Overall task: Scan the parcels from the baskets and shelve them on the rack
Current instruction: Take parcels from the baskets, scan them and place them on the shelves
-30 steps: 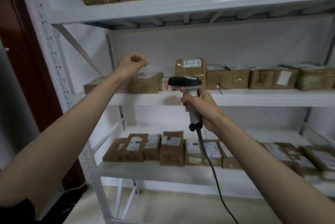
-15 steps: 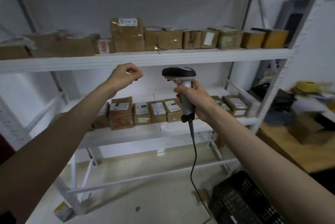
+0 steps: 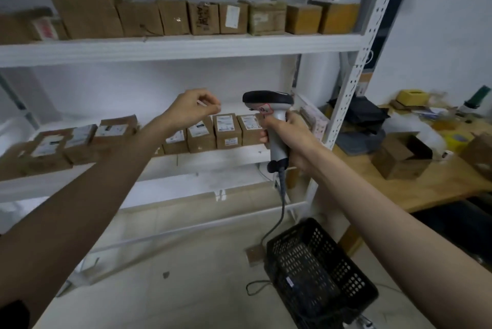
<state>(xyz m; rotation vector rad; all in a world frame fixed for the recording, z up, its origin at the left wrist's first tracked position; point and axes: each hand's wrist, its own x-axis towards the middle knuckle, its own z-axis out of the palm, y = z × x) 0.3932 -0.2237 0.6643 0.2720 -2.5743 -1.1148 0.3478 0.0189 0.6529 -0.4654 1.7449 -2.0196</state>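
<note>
My right hand grips the grey handle of a corded barcode scanner with a black head, held upright in front of the white rack. My left hand is raised to the scanner's left, its fingers loosely curled and holding nothing. Brown cardboard parcels with white labels stand in a row on the rack's lower shelf. More parcels line the shelf above. A black plastic basket sits on the floor at lower right; I see no parcel inside it.
A wooden table at the right carries an open cardboard box, bags and small clutter. The scanner's cable hangs to the floor beside the basket. The rack's perforated upright stands between shelf and table.
The view has swung right and down from the rack's left end to its right end, bringing the basket and table into sight. Both hands keep their poses; the scanner stays in my right hand.
</note>
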